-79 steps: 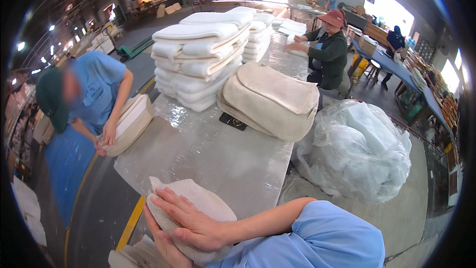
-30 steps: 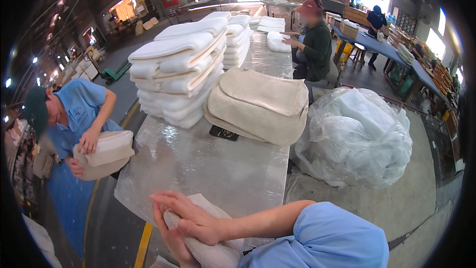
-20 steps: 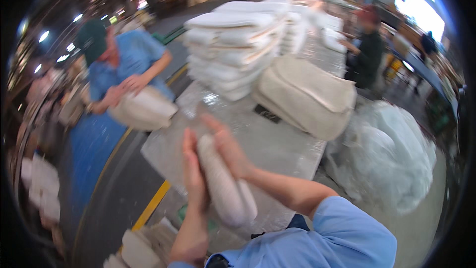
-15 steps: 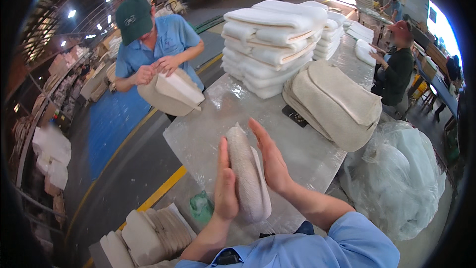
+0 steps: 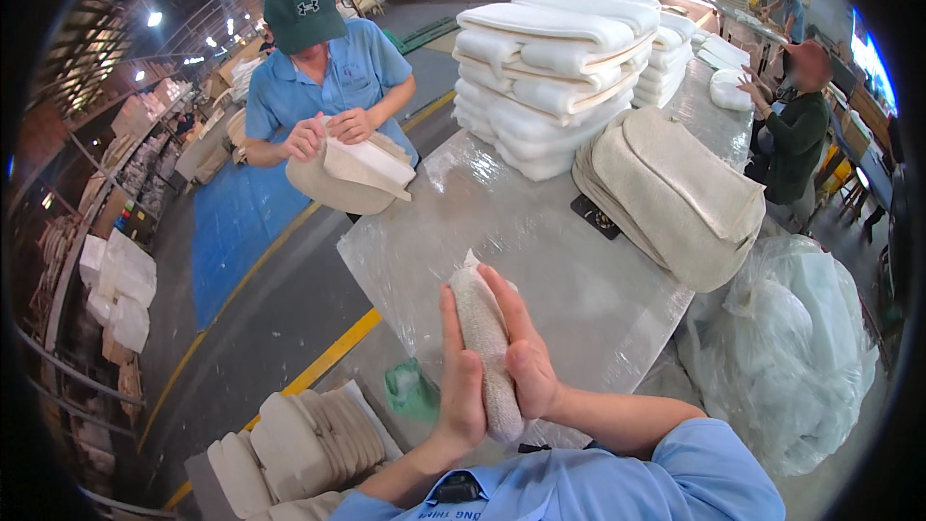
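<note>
A beige fabric-covered cushion [image 5: 487, 352] stands on edge over the near part of the table, squeezed between my two flat palms. My left hand [image 5: 464, 376] presses its left face, fingers straight and pointing away from me. On the opposite face lies my right hand [image 5: 529, 367], its fingers also stretched along the fabric. A small white tip pokes out at the cushion's far end. Across the table's left side, a co-worker in a blue shirt and green cap handles a similar beige cover [image 5: 333, 183] with white padding showing in its opening.
The plastic-covered table [image 5: 463, 217] carries a tall stack of folded white wadding [image 5: 550, 72] and a pile of beige covers [image 5: 670, 193]. A dark flat item [image 5: 595, 217] lies beside the pile. Bagged white material [image 5: 786, 357] sits right; finished cushions [image 5: 304, 439] and green plastic [image 5: 410, 391] lie lower left.
My right palm has closed in against the cushion, where a gap showed before. The cushion now looks narrower between my hands. My view has shifted slightly left.
</note>
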The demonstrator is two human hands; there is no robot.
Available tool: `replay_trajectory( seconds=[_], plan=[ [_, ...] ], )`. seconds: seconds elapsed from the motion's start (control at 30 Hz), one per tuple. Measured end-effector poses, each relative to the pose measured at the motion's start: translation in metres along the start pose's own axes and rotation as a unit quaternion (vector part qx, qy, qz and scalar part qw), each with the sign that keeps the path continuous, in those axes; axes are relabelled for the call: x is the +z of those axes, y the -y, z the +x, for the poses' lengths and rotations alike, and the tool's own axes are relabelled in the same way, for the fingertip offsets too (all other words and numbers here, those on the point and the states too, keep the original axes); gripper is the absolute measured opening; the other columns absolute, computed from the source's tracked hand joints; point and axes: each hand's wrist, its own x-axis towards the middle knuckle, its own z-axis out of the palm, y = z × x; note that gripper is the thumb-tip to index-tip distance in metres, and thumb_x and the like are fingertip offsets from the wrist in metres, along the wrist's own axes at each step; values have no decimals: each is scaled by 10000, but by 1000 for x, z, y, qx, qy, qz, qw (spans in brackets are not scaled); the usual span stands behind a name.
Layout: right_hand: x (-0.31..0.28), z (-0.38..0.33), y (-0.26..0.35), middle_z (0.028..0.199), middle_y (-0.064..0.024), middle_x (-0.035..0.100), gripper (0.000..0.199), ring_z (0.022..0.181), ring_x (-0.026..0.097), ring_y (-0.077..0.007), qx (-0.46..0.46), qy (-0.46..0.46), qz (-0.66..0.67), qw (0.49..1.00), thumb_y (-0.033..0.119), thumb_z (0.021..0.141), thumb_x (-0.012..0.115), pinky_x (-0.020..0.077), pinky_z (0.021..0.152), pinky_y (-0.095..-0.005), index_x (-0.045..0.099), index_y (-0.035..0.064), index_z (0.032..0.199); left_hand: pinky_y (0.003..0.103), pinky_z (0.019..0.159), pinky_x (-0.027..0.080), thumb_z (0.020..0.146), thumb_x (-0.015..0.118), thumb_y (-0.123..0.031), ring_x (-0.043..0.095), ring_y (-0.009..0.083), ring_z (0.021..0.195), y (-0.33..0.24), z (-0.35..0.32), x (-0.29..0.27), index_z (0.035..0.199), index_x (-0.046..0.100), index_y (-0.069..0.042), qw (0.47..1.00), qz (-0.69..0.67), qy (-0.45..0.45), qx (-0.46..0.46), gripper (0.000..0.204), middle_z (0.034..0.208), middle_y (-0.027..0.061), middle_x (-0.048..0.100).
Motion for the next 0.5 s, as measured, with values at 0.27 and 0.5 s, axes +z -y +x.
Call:
replay_trajectory(
  seconds=[0.27, 0.5],
  plan=[
    [4, 16, 1, 1532, -227, 498, 743, 1431, 476, -364, -54, -29, -66, 996, 548, 1150, 390, 329, 1233, -466, 378, -19, 1630, 411, 1311, 212, 1081, 513, -325, 258, 292, 1616, -10, 6, -28, 1725, 153, 10, 998, -26, -45, -37, 810, 1762, 176, 246],
    [-18, -51, -89, 1566, -278, 485, 615, 1445, 456, -455, 99, -23, -259, 961, 345, 1097, 541, 350, 1231, -519, 426, 13, 1601, 374, 1145, 468, 938, 654, -181, 588, 248, 1313, 0, 4, -77, 1673, 346, -38, 980, -136, -105, -99, 810, 1424, 149, 600]
  ],
)
